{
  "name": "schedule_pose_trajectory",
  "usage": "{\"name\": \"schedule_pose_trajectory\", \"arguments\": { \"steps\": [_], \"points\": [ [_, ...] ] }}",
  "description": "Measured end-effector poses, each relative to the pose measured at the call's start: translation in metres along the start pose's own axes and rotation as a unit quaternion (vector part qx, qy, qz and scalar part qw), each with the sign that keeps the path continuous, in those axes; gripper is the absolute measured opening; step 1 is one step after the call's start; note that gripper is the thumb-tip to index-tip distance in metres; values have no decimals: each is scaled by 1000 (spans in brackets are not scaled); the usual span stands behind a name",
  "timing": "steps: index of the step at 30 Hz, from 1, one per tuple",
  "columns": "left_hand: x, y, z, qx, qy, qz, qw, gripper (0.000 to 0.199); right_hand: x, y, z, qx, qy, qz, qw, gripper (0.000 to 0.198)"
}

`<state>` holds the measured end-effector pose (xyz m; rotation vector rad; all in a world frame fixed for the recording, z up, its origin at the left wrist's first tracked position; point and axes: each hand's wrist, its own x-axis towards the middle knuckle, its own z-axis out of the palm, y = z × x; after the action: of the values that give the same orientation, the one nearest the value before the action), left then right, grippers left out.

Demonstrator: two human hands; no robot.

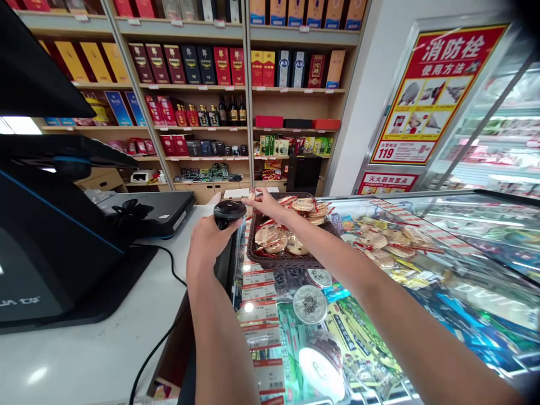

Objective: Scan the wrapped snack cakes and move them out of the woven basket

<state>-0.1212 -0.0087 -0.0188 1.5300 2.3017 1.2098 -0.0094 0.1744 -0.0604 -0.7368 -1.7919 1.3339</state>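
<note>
The left hand point(206, 242) grips a black barcode scanner point(228, 214), its fingers wrapped tight around the handle, the head of the scanner aimed forward over the edge of the white table point(84, 349). The right hand point(266, 203) reaches across to the dark woven basket point(287, 260) on the glass case point(422, 292), and its fingers pinch a small wrapped snack point(252, 194) at the basket's near-left rim, just beside the scanner head. Judging by this, the step in hand looks like scanning a packet; the next move would call for turning the packet's code toward the scanner window and holding it steady and close. More wrapped round snacks point(276, 239) fill the basket. A black cable point(169, 332) trails over the table beside the black till screen point(46, 247). On the wall a red and yellow poster point(434, 95) reads "消防栓 使用方法" and shows "119"; the red sign point(387, 183) under it reads "灭火器放置点". Price tags point(258, 292) run along the glass, too small to read. Boxes of bottles line the shelves point(198, 87) behind.
</note>
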Motion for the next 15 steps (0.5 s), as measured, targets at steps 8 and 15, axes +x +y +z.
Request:
{"name": "schedule_pose_trajectory", "arguments": {
  "steps": [8,15],
  "points": [
    [-2,48,27,3,-88,68,994,49,-110,20,-114,153,99,38,983,46],
    [-18,88,65,-58,-181,120,974,56,-151,26,-166,285,195,38,938,34]
  ]
}}
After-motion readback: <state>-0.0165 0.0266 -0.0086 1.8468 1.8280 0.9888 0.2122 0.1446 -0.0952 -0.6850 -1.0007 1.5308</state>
